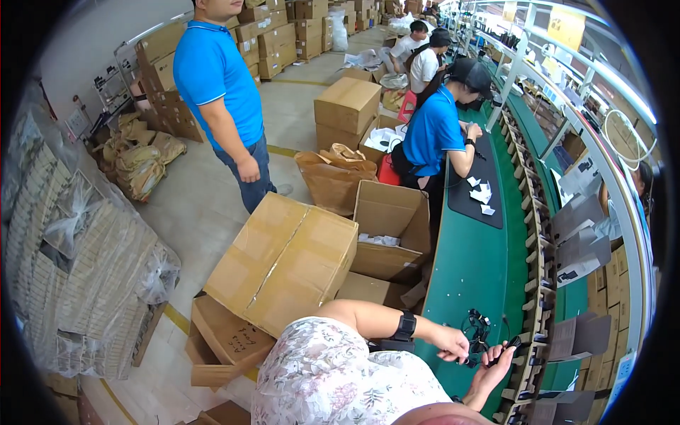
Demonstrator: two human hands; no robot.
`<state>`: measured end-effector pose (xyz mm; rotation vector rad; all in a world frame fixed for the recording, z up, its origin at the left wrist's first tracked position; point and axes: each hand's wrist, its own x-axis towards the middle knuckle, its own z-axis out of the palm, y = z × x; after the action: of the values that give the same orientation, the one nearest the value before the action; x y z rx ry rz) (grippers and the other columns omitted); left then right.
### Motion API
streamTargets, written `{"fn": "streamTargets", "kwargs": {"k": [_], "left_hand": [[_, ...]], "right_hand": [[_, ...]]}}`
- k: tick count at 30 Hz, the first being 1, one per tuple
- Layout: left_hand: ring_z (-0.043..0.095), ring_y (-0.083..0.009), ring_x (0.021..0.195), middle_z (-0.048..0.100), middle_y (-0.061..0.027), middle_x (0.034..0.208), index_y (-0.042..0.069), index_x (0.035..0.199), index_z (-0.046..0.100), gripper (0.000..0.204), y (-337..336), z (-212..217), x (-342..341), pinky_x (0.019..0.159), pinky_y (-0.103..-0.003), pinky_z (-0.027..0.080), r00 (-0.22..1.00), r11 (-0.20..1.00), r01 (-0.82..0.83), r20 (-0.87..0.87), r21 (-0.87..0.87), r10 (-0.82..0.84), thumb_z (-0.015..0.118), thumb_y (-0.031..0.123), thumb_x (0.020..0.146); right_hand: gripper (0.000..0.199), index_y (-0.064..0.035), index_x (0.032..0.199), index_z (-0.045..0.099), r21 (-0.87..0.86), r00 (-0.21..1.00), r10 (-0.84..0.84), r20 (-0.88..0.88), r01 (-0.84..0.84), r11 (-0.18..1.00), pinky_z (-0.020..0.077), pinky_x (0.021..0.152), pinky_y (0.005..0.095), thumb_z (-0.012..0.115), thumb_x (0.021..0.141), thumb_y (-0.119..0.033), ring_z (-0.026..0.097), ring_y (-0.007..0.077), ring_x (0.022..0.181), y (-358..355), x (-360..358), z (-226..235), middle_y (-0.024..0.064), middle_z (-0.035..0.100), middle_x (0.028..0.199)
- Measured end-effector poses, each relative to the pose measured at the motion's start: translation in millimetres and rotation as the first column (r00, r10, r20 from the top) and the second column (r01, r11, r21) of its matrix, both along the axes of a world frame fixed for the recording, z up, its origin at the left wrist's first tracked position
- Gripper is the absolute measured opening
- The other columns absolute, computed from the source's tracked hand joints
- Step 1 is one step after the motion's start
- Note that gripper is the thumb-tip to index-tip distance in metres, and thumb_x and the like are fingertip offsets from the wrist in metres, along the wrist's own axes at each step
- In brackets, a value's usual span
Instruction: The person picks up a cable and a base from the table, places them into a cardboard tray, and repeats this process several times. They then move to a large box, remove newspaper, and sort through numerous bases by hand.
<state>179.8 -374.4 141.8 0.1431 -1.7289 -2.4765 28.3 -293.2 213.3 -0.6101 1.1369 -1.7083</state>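
Observation:
Over the green bench [460,283], both of my hands are close together at the lower right. My left hand [452,344], below a black wristband, has its fingers pinched on a thin black cable [476,330]; loops of it bunch up just beyond the fingers. In my right hand [494,370] lies a small dark object [511,346], gripped between thumb and fingers. It looks like a plug or adapter, though its exact kind is too small to tell. The two hands are a short gap apart.
Along the bench's far side runs a row of pale holders [528,205]. Large cardboard boxes [283,262] stand to my left. Further up the bench, a person in blue [439,134] works at a black mat [476,184] with white paper pieces. Another person [219,92] stands in the aisle.

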Motion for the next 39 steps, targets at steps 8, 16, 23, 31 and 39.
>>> {"fn": "streamTargets", "kwargs": {"k": [8,16,23,31,39], "left_hand": [[0.047,-0.0085,0.043,0.054,-0.0025,0.056,0.002,0.079,0.056,0.015,-19.2,0.2,-1.9,0.039,-0.023,0.036,0.937,0.924,-0.303,0.106,-0.233,0.334,0.054,0.016,0.085],[0.049,-0.0097,0.043,0.055,-0.0035,0.056,0.001,0.078,0.056,0.013,-6.1,4.8,1.7,0.040,-0.024,0.038,0.939,0.935,-0.289,0.130,-0.207,0.320,0.054,0.012,0.083],[0.055,-0.0164,0.044,0.059,-0.0075,0.059,0.002,0.076,0.056,0.013,-24.3,35.2,-3.3,0.040,-0.028,0.040,0.950,0.835,-0.073,0.216,-0.546,0.224,0.057,0.014,0.079],[0.062,-0.0303,0.084,0.063,-0.0166,0.088,0.006,0.113,0.044,0.039,-258.5,295.5,-39.5,0.070,-0.046,0.048,0.422,-0.479,-0.211,-0.522,-0.852,0.741,0.052,0.010,0.075],[0.058,-0.0256,0.102,0.060,-0.0123,0.110,0.013,0.140,0.020,0.068,-311.3,377.9,-115.1,0.086,-0.038,0.042,0.254,-0.186,-0.244,-0.248,-0.952,0.935,0.054,0.016,0.081]], "right_hand": [[0.017,-0.0038,0.097,0.047,0.251,0.641,0.307,-0.704,-0.180,0.951,0.0311,0.052,0.0197,0.046,0.093,-0.020,0.038,0.0052,0.061,10.9,14.9,-23.2,-0.0011,0.044,0.070],[0.014,-0.0005,0.101,0.045,0.162,0.573,0.196,-0.796,-0.111,0.981,0.0339,0.052,0.0211,0.045,0.091,-0.011,0.040,0.0074,0.061,26.0,26.7,-41.8,0.0015,0.046,0.072],[0.021,0.0000,0.109,0.043,0.220,0.747,0.144,-0.649,0.003,0.976,0.0357,0.047,0.0220,0.045,0.092,-0.013,0.041,0.0070,0.054,33.7,6.2,-66.7,0.0006,0.045,0.065],[0.020,-0.0009,0.108,0.045,0.155,0.772,-0.008,-0.635,0.138,0.978,0.0379,0.044,0.0218,0.044,0.092,-0.013,0.041,0.0072,0.049,52.1,3.6,-62.9,0.0004,0.043,0.060],[0.017,-0.0010,0.105,0.046,0.241,0.824,-0.163,-0.542,0.338,0.910,0.0359,0.042,0.0224,0.045,0.091,-0.011,0.041,0.0076,0.048,124.7,-11.2,-73.7,0.0011,0.044,0.058]]}}
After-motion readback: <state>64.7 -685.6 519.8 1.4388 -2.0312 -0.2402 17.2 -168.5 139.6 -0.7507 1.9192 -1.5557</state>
